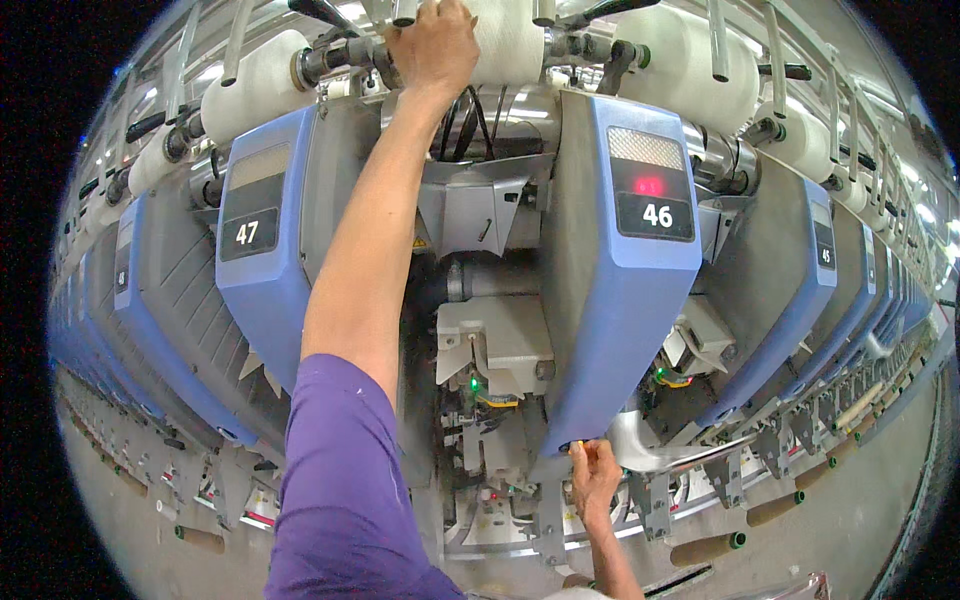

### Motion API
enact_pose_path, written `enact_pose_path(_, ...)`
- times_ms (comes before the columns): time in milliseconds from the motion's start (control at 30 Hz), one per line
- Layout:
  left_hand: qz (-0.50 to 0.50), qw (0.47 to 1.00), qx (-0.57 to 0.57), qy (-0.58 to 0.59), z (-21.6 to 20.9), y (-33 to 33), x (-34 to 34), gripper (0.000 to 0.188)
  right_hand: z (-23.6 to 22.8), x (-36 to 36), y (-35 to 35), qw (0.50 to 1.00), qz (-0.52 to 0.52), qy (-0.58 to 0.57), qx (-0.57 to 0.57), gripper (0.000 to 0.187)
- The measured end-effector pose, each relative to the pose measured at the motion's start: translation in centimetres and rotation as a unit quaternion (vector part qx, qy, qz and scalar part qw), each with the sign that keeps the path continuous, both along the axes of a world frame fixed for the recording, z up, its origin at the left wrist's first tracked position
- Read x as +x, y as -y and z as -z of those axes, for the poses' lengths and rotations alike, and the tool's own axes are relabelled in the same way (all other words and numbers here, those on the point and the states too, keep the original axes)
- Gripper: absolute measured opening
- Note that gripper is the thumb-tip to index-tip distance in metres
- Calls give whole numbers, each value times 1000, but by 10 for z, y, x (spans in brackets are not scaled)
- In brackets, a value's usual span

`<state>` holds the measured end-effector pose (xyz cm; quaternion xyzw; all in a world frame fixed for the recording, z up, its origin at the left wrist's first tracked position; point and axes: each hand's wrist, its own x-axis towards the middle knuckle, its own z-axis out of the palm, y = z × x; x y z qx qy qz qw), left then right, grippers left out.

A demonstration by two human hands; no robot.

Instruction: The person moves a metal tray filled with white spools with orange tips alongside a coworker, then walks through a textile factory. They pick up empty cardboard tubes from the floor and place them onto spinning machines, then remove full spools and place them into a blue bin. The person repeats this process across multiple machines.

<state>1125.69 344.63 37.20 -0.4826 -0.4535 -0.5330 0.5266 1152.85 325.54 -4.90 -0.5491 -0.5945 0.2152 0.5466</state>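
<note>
My left hand [435,48] is raised high to the top centre, at the left end of a large white yarn package [508,40]. Its fingers are bent over the package's edge, with their tips partly hidden. My right hand [593,472] is low, with thumb and fingers drawn together at a small dark button [569,446] on the bottom tip of a blue-fronted winding unit [625,300]. Anything between those fingertips is too small to make out. A red display [649,186] glows on this unit's front.
Another blue-fronted unit [262,200] stands left of my arm, and more line both sides. A metal drum [525,118] sits beneath the package. Between the units are grey mechanisms [495,335] with small green lights. Brown yarn cones [707,549] stick out along the lower right.
</note>
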Motion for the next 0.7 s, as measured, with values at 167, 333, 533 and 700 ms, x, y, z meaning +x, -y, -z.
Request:
enact_pose_path(167, 278, 943, -130, 125, 40, 14, 51, 21, 5, -6, 1, 1000, 7, 9, 26, 29)
enact_pose_path(333, 333, 940, -42, 57, 160, 76, 82, 9, 14, -4, -6, 999, 25, 22, 38, 30)
enact_pose_path(533, 470, 859, -174, -103, 306, 232, 142, 15, 17, -10, -1, 997, 60, 26, 41, 21)
enact_pose_path(700, 402, 848, -341, 62, 368, 254, 147, 28, 8, -14, -15, 952, 122, 209, 188, 21)
